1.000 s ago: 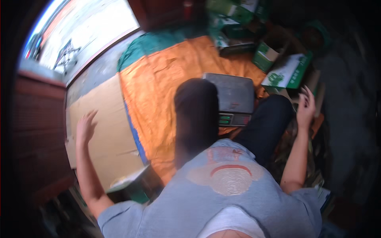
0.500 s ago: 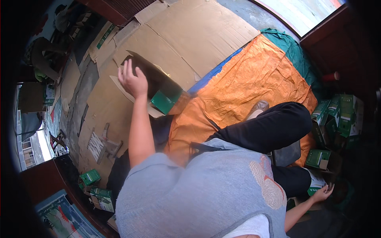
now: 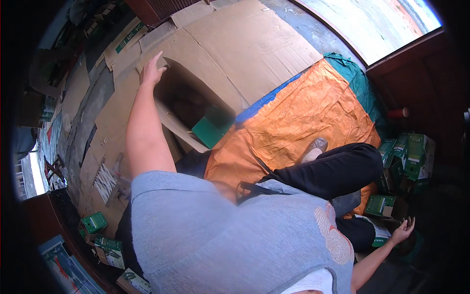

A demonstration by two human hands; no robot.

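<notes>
In front of me, slightly left, stands a large brown cardboard box (image 3: 210, 95), its top open and its inside dark. A green panel (image 3: 208, 128) shows at its near end. My left hand (image 3: 152, 72) is at the box's far left corner, fingers stretched and thumb apart; whether it touches the cardboard I cannot tell. Out to my right side, my right hand (image 3: 403, 231) is held low, palm up with fingers spread, and nothing shows in it. Beside it sit a small green carton (image 3: 380, 206) and a white-and-green carton (image 3: 381, 234).
An orange tarp (image 3: 293, 117) spreads under my legs, next to flattened cardboard (image 3: 245, 44). Several green cartons (image 3: 416, 154) are piled at right, more (image 3: 108, 251) at lower left. A small stool (image 3: 105, 183) stands left. A red-brown panel (image 3: 416, 78) borders the right.
My left hand has reached farther out to the box's far corner, its arm straighter. The right hand has risen a little, still spread. My view has shifted slightly.
</notes>
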